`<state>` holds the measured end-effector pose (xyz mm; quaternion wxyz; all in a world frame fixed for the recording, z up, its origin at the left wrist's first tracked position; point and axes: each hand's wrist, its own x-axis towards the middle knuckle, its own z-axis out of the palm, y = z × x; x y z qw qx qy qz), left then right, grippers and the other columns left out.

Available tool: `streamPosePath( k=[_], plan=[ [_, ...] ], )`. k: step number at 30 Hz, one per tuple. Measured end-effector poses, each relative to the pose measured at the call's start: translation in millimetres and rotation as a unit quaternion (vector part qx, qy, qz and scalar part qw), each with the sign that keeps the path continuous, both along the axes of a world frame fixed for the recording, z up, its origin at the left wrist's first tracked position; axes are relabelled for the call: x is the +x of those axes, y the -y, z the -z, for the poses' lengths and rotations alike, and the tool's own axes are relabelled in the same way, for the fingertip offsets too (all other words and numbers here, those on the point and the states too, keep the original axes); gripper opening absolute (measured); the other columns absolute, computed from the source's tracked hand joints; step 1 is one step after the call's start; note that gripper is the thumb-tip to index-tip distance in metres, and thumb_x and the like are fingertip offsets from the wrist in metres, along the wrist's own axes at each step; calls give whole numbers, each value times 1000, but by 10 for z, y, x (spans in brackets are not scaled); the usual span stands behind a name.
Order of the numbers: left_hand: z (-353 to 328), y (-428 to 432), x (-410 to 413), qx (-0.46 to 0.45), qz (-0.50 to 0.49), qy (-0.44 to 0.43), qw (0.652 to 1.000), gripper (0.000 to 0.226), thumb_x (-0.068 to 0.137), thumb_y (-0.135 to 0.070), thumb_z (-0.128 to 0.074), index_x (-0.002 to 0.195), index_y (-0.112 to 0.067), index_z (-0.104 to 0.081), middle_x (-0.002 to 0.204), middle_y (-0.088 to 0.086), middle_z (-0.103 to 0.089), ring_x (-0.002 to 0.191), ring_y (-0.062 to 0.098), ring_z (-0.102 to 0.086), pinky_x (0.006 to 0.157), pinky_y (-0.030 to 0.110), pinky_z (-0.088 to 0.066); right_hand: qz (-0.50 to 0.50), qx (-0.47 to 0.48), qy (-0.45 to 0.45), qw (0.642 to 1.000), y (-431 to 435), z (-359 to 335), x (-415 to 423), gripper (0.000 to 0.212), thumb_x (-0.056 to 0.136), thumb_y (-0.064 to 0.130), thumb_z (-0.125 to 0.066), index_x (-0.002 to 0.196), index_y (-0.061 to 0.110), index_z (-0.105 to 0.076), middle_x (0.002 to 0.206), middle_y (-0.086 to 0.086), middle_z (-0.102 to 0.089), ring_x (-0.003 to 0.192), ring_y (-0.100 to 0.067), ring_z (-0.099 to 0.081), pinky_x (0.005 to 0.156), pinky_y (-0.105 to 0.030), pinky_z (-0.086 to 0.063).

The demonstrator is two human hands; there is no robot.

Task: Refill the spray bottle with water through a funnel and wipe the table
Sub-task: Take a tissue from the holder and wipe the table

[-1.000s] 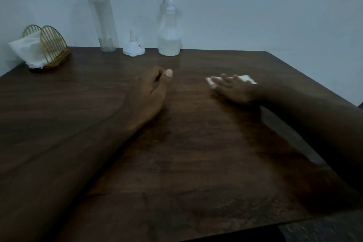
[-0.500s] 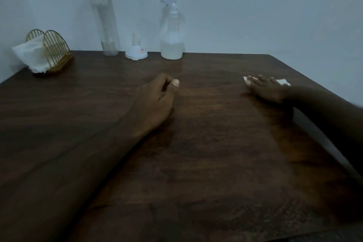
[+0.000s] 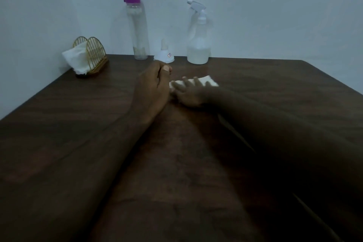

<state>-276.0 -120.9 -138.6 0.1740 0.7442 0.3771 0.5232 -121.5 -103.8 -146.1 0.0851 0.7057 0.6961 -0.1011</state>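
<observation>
Head view: right hand (image 3: 189,94) presses a white tissue (image 3: 208,81) flat on the dark wooden surface (image 3: 78,124), fingers (image 3: 185,80) spread. Left hand (image 3: 152,86) rests beside it, loosely curled. Spray bottle (image 3: 198,45), funnel (image 3: 164,56) and purple-capped water bottle (image 3: 137,31) stand along the far edge.

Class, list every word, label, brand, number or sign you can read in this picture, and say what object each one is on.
No text can be read anywhere.
Funnel: a small square sticker with a red mark, too small and blurred to read.
Spray bottle: no label visible.
Tall bottle with purple cap: no label visible.
Tissue holder and white cloth: no print visible.
</observation>
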Motion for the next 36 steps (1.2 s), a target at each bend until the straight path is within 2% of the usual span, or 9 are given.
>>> streamPosePath(
  k=[3,7,13,16,19,24,29,32,36],
  plan=[
    [-45,28,-44,-11,-7,26,1000,24,99,-17,-43,95,-10,-65,88,-4,-66,79,3,-57,68,10,-41,-106,1,-21,994,432,51,-381,66,96,65,-9,156,40,2,167,-3,10,151,-38,13,114,-67,5],
    [21,141,-28,-65,31,8,997,24,100,-24,-41,94,-19,-64,87,-11,-64,84,-7,-58,70,5,-41,-169,-4,-61,984,1206,101,-210,69,85,80,-1,149,55,7,166,6,11,150,-23,16,114,-54,12],
    [56,358,115,-86,98,-26,991,24,102,-25,-42,87,-33,-58,89,-11,-64,87,-1,-59,72,14,-41,104,1,30,994,1860,-84,1297,87,79,73,10,157,36,7,167,-2,6,153,-27,5,121,-56,-8],
    [64,434,135,-74,119,-45,989,23,102,-25,-42,87,-34,-57,88,-13,-63,88,1,-59,74,18,-43,248,-3,46,968,2262,-77,1778,95,68,80,11,156,41,8,167,-2,8,153,-33,5,120,-60,-5],
    [70,445,146,-76,119,-35,989,19,101,-24,-41,92,-30,-56,87,-13,-63,88,1,-61,78,24,-48,298,-9,33,954,2335,64,1604,94,71,84,6,155,43,7,167,-4,10,152,-37,8,117,-65,-3],
    [92,474,101,-91,107,-21,990,15,97,-28,-41,89,-31,-54,88,-6,-67,90,11,-64,89,39,-50,178,19,-1,984,1891,56,359,82,88,78,-6,157,34,-8,167,-6,2,151,-40,3,115,-68,-1],
    [83,456,47,-85,100,-19,991,14,94,-41,-39,90,-34,-52,93,1,-66,91,17,-64,89,46,-49,-43,17,-56,997,1974,73,-804,72,92,75,-11,154,44,7,165,-3,17,149,-36,22,114,-63,15],
    [97,421,16,-91,105,-37,990,24,94,-46,-38,100,-29,-53,96,1,-65,92,16,-63,90,46,-49,-136,11,-65,988,2497,89,-682,75,87,81,-12,150,51,13,163,3,23,147,-26,29,114,-55,19],
    [122,414,66,-106,135,-49,984,21,97,-44,-40,105,-28,-52,101,4,-64,96,17,-62,92,42,-50,-113,30,-29,993,3164,44,-48,86,74,92,-20,143,61,21,161,11,27,146,-19,31,118,-46,17]
  ],
)
